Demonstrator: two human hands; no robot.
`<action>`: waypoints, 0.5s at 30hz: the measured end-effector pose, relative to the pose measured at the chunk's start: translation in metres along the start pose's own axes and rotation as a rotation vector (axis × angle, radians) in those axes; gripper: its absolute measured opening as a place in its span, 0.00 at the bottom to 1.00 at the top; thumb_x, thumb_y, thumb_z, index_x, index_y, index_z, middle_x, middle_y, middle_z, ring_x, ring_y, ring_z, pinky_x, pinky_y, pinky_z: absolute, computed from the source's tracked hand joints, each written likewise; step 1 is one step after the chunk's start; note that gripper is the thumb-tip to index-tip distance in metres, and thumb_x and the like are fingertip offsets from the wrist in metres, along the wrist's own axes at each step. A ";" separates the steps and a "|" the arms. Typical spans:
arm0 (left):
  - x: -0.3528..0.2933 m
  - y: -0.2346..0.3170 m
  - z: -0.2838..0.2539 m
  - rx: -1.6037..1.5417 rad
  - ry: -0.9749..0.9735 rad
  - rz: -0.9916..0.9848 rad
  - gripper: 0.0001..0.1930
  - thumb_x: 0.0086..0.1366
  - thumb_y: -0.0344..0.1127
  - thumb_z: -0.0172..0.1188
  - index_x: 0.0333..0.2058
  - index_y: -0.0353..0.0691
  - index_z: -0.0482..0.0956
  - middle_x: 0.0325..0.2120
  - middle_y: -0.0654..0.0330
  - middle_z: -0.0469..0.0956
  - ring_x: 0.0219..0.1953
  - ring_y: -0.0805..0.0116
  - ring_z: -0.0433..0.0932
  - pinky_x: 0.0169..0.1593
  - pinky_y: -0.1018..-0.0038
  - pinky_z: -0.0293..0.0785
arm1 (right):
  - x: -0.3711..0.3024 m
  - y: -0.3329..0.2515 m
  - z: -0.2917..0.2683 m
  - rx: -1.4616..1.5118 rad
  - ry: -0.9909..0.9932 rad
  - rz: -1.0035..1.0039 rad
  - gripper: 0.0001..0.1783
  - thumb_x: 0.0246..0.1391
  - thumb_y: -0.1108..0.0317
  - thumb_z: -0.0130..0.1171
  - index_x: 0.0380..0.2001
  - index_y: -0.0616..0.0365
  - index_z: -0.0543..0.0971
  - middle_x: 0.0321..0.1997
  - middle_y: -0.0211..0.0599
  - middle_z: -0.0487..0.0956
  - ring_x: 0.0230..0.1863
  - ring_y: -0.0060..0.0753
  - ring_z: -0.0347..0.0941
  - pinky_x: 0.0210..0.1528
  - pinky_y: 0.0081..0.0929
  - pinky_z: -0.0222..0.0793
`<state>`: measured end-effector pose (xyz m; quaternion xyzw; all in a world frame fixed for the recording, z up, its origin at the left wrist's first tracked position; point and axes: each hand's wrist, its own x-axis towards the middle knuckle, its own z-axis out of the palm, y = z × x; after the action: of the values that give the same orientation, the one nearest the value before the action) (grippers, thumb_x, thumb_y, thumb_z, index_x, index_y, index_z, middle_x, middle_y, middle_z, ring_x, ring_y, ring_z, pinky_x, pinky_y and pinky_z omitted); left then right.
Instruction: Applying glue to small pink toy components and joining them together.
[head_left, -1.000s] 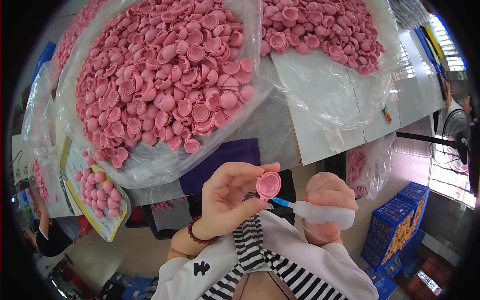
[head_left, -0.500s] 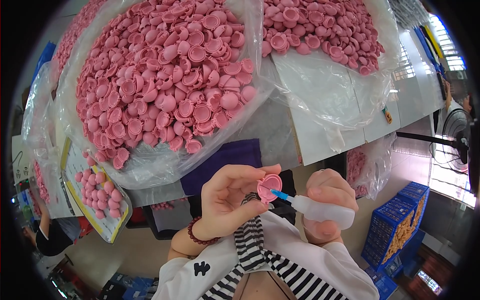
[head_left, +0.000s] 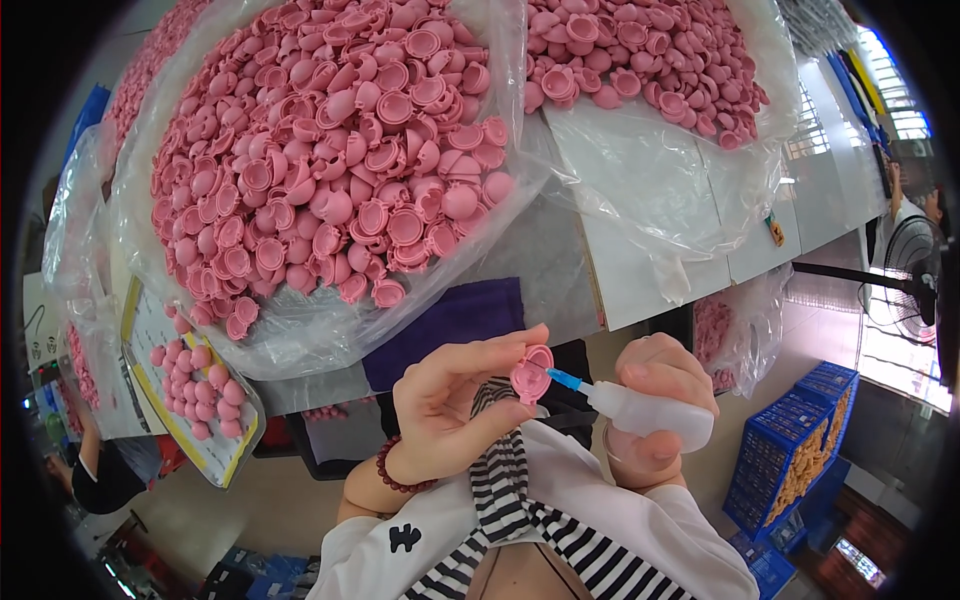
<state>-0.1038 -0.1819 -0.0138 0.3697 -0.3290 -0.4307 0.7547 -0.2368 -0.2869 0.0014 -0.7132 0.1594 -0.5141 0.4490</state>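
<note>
Between the thumb and fingers of my left hand [head_left: 450, 405] is a pink plastic half-shell [head_left: 530, 375], its hollow side facing up and to the right. My right hand [head_left: 665, 390] is wrapped round a white squeeze bottle [head_left: 655, 415] with a blue dispensing tip [head_left: 566, 379]. The tip points left and reaches the rim of the half-shell; whether it touches I cannot tell. Beyond my hands, a large heap of pink half-shells [head_left: 330, 170] lies on clear plastic sheeting.
A tray [head_left: 215, 462] with several closed pink balls [head_left: 205, 395] stands at the left. Beside the heap lies a dark purple cloth [head_left: 450, 325]. Another pile of pink parts [head_left: 650, 60] is at the far right. Blue crates [head_left: 790, 440] and a black fan [head_left: 910, 265] stand at the right.
My left hand has shifted slightly left with the half-shell, which is turned a little more edge-on. The blue tip has moved from inside the shell to its right rim.
</note>
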 end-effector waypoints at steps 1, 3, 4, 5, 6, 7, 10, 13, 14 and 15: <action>0.000 0.000 0.000 0.000 -0.001 -0.001 0.21 0.48 0.15 0.58 0.43 0.26 0.67 0.45 0.38 0.68 0.51 0.56 0.68 0.53 0.67 0.65 | 0.000 0.000 0.000 0.000 0.008 0.001 0.32 0.50 0.40 0.47 0.28 0.65 0.74 0.16 0.33 0.66 0.15 0.25 0.59 0.15 0.20 0.50; 0.000 -0.001 -0.002 0.123 -0.010 0.073 0.21 0.47 0.15 0.59 0.43 0.25 0.68 0.44 0.39 0.69 0.51 0.55 0.67 0.53 0.66 0.65 | -0.001 -0.001 0.000 -0.001 0.000 0.000 0.32 0.50 0.40 0.47 0.28 0.65 0.74 0.16 0.33 0.65 0.15 0.24 0.59 0.15 0.20 0.49; 0.000 -0.001 -0.002 0.123 -0.011 0.072 0.21 0.47 0.15 0.59 0.43 0.25 0.68 0.44 0.39 0.69 0.51 0.55 0.67 0.53 0.66 0.65 | -0.001 -0.001 0.000 0.000 -0.010 -0.003 0.32 0.50 0.40 0.47 0.28 0.65 0.74 0.16 0.33 0.65 0.15 0.24 0.58 0.14 0.20 0.49; 0.000 -0.001 -0.002 0.127 -0.012 0.072 0.21 0.47 0.15 0.58 0.43 0.25 0.68 0.45 0.39 0.69 0.51 0.55 0.67 0.53 0.66 0.65 | -0.001 0.000 0.000 -0.001 -0.009 -0.003 0.32 0.50 0.40 0.47 0.28 0.65 0.74 0.16 0.33 0.65 0.15 0.24 0.58 0.14 0.20 0.49; 0.000 -0.001 -0.002 0.131 -0.013 0.070 0.20 0.48 0.15 0.58 0.42 0.25 0.67 0.46 0.39 0.68 0.51 0.55 0.67 0.54 0.66 0.64 | -0.003 0.002 -0.002 0.053 -0.024 -0.009 0.31 0.50 0.41 0.48 0.32 0.64 0.74 0.19 0.33 0.66 0.17 0.25 0.59 0.16 0.20 0.50; -0.001 -0.001 -0.003 0.133 -0.011 0.071 0.20 0.48 0.15 0.58 0.42 0.25 0.67 0.46 0.39 0.68 0.51 0.55 0.67 0.54 0.66 0.64 | -0.004 0.003 -0.003 0.110 -0.040 -0.016 0.30 0.50 0.42 0.48 0.35 0.63 0.74 0.21 0.33 0.66 0.19 0.26 0.60 0.17 0.20 0.50; -0.002 -0.005 -0.008 -0.049 -0.018 0.007 0.20 0.52 0.18 0.56 0.45 0.28 0.64 0.48 0.39 0.65 0.50 0.58 0.69 0.53 0.67 0.65 | -0.003 0.016 -0.015 0.140 0.173 -0.168 0.27 0.52 0.51 0.50 0.48 0.58 0.67 0.31 0.35 0.67 0.34 0.29 0.60 0.28 0.21 0.54; 0.000 -0.012 -0.017 -0.485 -0.134 -0.164 0.20 0.59 0.26 0.51 0.51 0.38 0.59 0.51 0.40 0.63 0.46 0.65 0.71 0.50 0.70 0.68 | 0.012 0.034 -0.071 -0.287 0.562 -0.051 0.23 0.54 0.61 0.48 0.48 0.67 0.62 0.38 0.52 0.71 0.39 0.38 0.67 0.38 0.28 0.65; 0.001 -0.014 -0.017 -0.485 -0.124 -0.156 0.20 0.59 0.26 0.51 0.51 0.38 0.59 0.51 0.40 0.63 0.46 0.65 0.71 0.50 0.70 0.68 | 0.020 0.039 -0.087 -0.419 0.666 0.054 0.21 0.55 0.66 0.48 0.48 0.69 0.62 0.42 0.56 0.72 0.43 0.39 0.69 0.42 0.29 0.67; 0.002 -0.016 -0.017 -0.628 -0.129 -0.199 0.21 0.60 0.27 0.51 0.51 0.39 0.58 0.51 0.41 0.63 0.45 0.65 0.72 0.49 0.70 0.68 | 0.026 0.046 -0.106 -0.465 0.678 0.149 0.21 0.53 0.70 0.49 0.48 0.70 0.62 0.44 0.56 0.71 0.46 0.39 0.68 0.45 0.28 0.66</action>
<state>-0.0957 -0.1846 -0.0354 0.1216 -0.1897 -0.6050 0.7637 -0.3078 -0.3805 -0.0126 -0.5723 0.4612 -0.6363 0.2341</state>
